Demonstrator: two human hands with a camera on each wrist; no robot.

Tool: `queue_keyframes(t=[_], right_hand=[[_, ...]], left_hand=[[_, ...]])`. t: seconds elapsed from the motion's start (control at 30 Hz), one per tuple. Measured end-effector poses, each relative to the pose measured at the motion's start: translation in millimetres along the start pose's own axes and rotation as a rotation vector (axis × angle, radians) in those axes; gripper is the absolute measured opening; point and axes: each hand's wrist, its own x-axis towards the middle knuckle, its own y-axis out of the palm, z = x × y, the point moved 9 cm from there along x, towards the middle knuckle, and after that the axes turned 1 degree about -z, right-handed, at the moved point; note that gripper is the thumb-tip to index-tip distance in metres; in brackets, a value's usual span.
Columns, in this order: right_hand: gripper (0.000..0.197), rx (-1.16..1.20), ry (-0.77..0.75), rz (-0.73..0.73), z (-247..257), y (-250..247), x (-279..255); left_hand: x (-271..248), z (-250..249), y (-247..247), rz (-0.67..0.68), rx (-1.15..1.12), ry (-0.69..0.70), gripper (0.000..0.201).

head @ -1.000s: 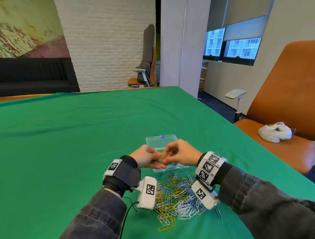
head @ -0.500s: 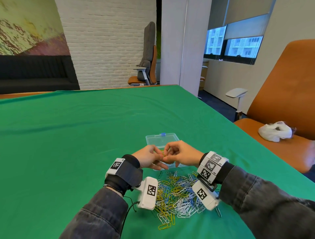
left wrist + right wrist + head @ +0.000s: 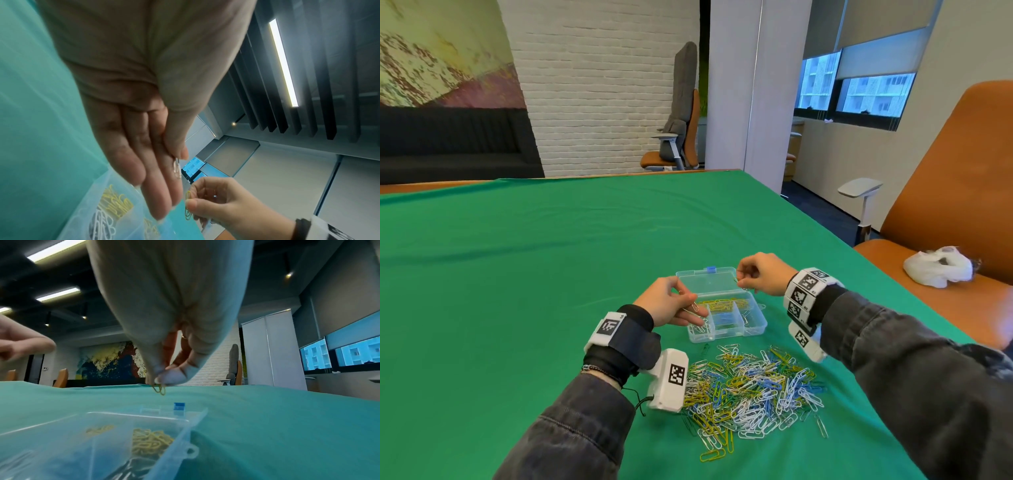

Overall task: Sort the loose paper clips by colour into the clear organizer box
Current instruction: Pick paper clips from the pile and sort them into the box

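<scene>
I see my left hand (image 3: 671,305) above the left end of the clear organizer box (image 3: 756,320); thumb and forefinger pinch a white paper clip (image 3: 176,167), the other fingers are straight. My right hand (image 3: 762,275) pinches yellow paper clips (image 3: 159,390) over the open lid. The loose pile of clips (image 3: 750,383) lies on the green desk (image 3: 517,274), just before the box.
</scene>
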Motion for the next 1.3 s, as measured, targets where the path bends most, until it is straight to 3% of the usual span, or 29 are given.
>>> queue_keyframes(t=[0.33,0.47,0.57,0.67,0.8,0.9,1.03,1.13,1.3], right_hand=[[0.009,-0.197,-0.097,0.149,23.0,16.8,22.8],[0.011,0.045,-0.084,0.095,30.4,2.9,14.9],[0.019,0.262,-0.113,0.287,44.0,20.7,-7.5],[0.025,0.329,-0.164,0.387,55.6,36.2,-26.9],[0.024,0.409,-0.181,0.357,59.4,41.0,-34.7],[0.016,0.473,-0.146,0.280,56.4,39.0,-34.3],[0.009,0.490,-0.124,0.173,57.7,37.4,-34.3],[0.015,0.429,-0.114,0.183,62.0,41.8,-34.2],[0.007,0.396,-0.122,0.253,69.1,48.9,-35.0]], left_hand=[[2.8,6.9,-3.8,-0.040,-0.031,-0.018,0.016],[4.0,8.6,-4.5,-0.051,-0.038,-0.025,0.011],[3.5,9.9,-0.4,-0.035,-0.035,-0.044,0.013],[3.8,12.0,3.8,-0.013,-0.003,-0.054,0.030],[6.2,12.6,6.2,0.000,0.114,-0.032,0.028],[6.8,13.9,8.7,0.027,0.152,-0.036,0.018],[4.0,13.3,13.4,0.053,0.191,-0.046,0.020],[3.0,11.0,22.1,0.095,0.283,-0.020,0.018],[3.8,11.1,28.5,0.102,0.333,-0.010,0.023]])
